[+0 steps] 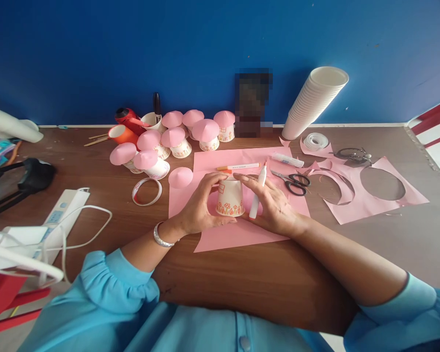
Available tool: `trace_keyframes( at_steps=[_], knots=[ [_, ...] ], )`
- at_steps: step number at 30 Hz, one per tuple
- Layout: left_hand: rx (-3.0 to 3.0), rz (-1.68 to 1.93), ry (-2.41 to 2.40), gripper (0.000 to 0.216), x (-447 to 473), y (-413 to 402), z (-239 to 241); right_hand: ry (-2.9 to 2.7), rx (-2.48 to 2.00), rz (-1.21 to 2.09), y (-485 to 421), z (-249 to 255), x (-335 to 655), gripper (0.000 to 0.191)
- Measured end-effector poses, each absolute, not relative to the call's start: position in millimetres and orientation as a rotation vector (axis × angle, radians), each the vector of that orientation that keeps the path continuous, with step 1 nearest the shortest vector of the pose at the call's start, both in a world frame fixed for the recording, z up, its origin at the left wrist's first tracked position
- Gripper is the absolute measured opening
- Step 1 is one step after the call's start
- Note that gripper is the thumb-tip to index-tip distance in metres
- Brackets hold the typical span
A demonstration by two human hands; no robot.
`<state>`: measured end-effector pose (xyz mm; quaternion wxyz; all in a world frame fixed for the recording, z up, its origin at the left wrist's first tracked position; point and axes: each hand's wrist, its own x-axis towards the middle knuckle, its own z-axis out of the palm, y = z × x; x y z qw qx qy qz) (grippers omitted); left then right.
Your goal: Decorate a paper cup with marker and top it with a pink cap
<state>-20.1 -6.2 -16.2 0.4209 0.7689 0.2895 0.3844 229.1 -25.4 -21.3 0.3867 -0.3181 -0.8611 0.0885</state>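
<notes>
An upturned white paper cup (230, 197) stands between my hands, with orange flowers drawn round its lower band and a small window outline near its top left. My left hand (201, 203) grips it, fingers at the top and thumb low down. In my right hand (275, 205) a white marker (258, 193) is held between the fingers, its orange tip pointing away from me. The right fingertips reach the cup's top edge. Beneath lies a pink paper sheet (249, 237). An orange-and-white marker (242, 167) rests on it, beyond the cup.
Several cups with pink cone roofs (174, 138) stand at the back left, beside a tape roll (146, 191). Scissors (293, 185), a glue tube (288, 160) and pink offcuts (370, 195) lie rightward. A tall cup stack (311, 102) leans on the wall. A power strip (64, 215) sits left.
</notes>
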Motion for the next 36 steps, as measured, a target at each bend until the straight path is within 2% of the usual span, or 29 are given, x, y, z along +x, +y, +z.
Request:
trace_keyframes(
  at_steps=[4,11,15,17,20,25,36],
  knots=[
    [1.781,0.982,0.703,0.087,-21.1,-4.4,-14.8,-2.062,-0.777,0.328,-25.6,-18.8,231.2,0.089],
    [1.758,0.986,0.702,0.086,-23.5,-3.6,-11.6,-1.827,-0.964,0.366,-31.2,-10.4,239.8,0.040],
    [1.788,0.989,0.717,0.087,-22.5,-3.6,-12.3,-1.790,-0.993,0.284,-35.5,-2.0,244.2,0.044],
    [1.806,0.990,0.718,0.090,-22.1,-3.1,-13.4,-1.792,-0.972,0.307,-38.9,4.9,243.5,0.037],
    [1.818,0.983,0.709,0.093,-21.7,-2.6,-15.3,-1.792,-0.934,0.405,-45.1,14.4,239.6,0.026],
    [1.790,0.939,0.723,0.091,-20.0,-3.2,-15.5,-1.787,-0.794,0.638,-52.7,17.1,231.2,0.019],
    [1.915,0.974,0.724,0.096,-17.2,-3.1,-19.5,-2.021,-0.723,0.168,-51.7,9.1,223.8,0.021]
  ],
)
